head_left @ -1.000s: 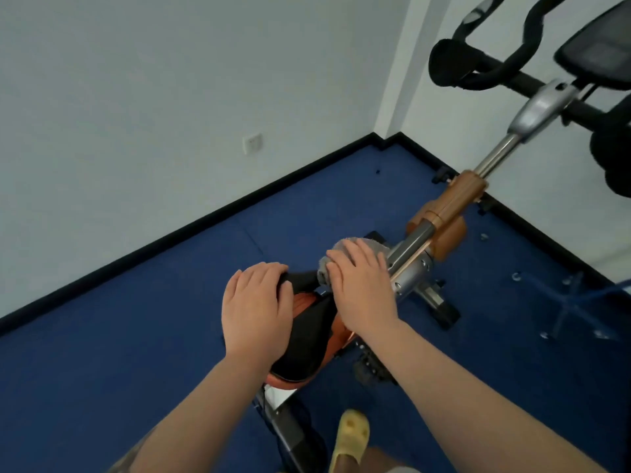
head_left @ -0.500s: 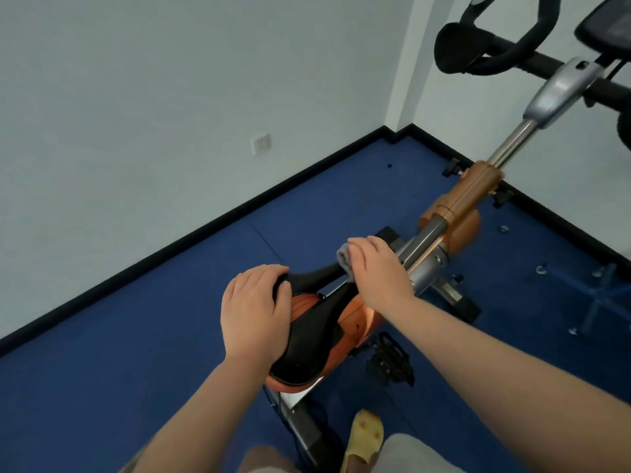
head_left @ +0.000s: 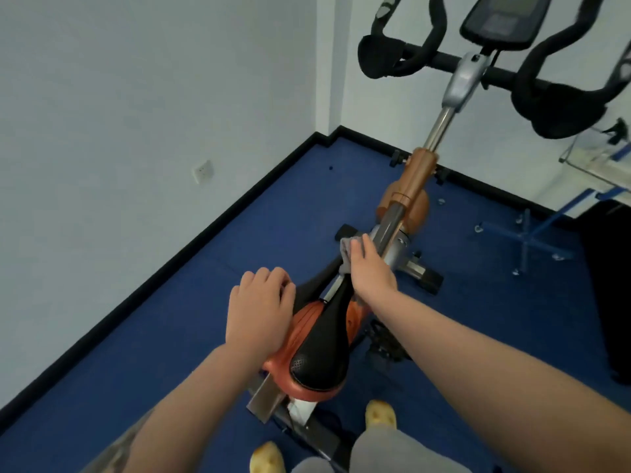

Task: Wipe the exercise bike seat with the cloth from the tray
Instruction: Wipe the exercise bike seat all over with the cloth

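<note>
The exercise bike seat is black on top with an orange underside and sits low in the middle of the view. My left hand rests curled on the seat's left side, gripping its edge. My right hand presses a small grey cloth onto the narrow nose of the seat; only the cloth's far edge shows past my fingers. No tray is in view.
The bike's orange and silver stem rises to black handlebars and a console at top right. A wall socket is on the left wall. A blue wheeled frame stands right. My yellow slippers are below.
My right hand has slid the cloth forward along the seat to its nose. The left hand keeps its hold on the seat's side. The camera has tilted up, showing more of the handlebars.
</note>
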{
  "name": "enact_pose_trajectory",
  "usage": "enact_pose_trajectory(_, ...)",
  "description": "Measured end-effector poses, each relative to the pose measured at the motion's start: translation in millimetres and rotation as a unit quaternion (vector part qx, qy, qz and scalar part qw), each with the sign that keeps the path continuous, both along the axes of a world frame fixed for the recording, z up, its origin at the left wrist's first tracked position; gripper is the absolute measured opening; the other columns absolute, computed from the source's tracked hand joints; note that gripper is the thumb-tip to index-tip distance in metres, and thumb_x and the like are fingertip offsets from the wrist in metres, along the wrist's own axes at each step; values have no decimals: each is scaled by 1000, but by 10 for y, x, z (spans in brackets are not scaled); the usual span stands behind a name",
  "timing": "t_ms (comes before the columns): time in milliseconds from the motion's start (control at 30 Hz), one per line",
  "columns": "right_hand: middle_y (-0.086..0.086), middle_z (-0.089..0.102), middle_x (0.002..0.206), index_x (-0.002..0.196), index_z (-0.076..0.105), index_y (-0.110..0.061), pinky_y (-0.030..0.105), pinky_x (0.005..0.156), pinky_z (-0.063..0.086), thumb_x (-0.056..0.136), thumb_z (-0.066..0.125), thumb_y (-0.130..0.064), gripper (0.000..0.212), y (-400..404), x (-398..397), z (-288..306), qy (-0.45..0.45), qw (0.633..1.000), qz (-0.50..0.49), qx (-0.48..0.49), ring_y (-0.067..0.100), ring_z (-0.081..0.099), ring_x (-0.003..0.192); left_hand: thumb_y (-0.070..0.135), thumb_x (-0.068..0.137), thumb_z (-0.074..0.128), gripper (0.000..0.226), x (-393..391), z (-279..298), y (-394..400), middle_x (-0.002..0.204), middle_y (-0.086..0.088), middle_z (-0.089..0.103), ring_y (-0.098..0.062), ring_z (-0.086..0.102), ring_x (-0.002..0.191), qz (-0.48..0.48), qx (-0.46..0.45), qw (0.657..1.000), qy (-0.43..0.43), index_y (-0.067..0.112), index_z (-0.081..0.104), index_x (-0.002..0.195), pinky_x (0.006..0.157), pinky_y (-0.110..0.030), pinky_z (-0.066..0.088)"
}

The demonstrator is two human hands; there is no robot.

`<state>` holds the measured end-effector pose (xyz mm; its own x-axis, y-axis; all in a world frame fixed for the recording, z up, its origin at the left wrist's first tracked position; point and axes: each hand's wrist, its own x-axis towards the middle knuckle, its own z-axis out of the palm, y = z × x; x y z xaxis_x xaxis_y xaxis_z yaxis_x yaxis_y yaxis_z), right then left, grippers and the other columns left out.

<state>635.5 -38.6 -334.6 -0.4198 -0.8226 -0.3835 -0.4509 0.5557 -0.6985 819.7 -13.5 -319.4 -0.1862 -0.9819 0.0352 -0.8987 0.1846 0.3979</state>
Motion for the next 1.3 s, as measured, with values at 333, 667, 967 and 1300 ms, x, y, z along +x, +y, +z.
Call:
enact_pose_trajectory(333,15,49,140,150,-4,-33,36,82,42,96,16,-56,62,922,560,-1,-54,997,-5,48,35,55,114,26,93,37,31,233,-109,-153,118,26,53,3,45,109,-178,137,960,169,46,47,115,85,-28,39)
enact_pose_trajectory(667,2,26,156,149,-9,-36,33,104,35,98,27,-50,64,1077,749,4,-123,991,-46,-32,23,38,133,29,93,34,31,202,-148,-67,115,21,59,0,50,105,-165,41,974,153,40,52,116,76,-28,41)
enact_pose_trajectory(967,8,50,139,148,16,-33,38,101,40,99,24,-49,53,875,617,-52,-169,980,-95,-45,25,51,119,26,92,39,31,168,-92,-34,111,20,62,-1,52,105,-142,33,978,147,39,56,114,78,-27,42)
enact_pose_trajectory(1300,-9,30,151,146,26,-33,35,113,28,96,27,-46,52,1431,1322,-170,-97,939,-237,-228,8,28,138,28,91,40,28,195,-61,-29,108,19,64,-4,57,101,-125,59,976,171,39,59,110,86,-41,49)
